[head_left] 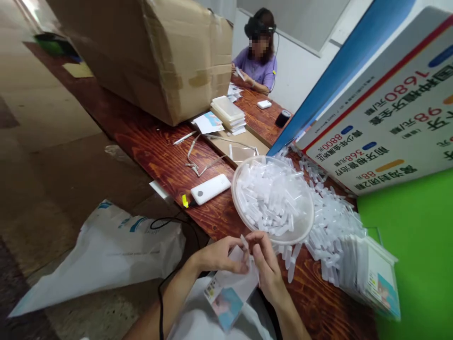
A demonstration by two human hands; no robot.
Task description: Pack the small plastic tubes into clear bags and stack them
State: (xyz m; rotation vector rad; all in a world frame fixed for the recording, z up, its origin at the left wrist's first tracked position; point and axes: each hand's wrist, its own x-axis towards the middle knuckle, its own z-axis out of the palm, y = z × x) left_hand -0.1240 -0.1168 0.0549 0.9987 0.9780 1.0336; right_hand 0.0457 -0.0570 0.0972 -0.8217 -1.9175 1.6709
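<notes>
Lower centre: left hand point(219, 257) and right hand point(267, 270) both pinch one pouch point(231, 289) | above: one bowl point(299, 232), tubes point(272, 198) too many to count | centre left: one power bank point(210, 189)

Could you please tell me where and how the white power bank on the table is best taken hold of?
Pinch the white power bank across its long edges at mid-length, coming from above: it lies flat on the table, slim, with bare wood along both sides. Left hand and right hand hold the clear pouch.
</notes>
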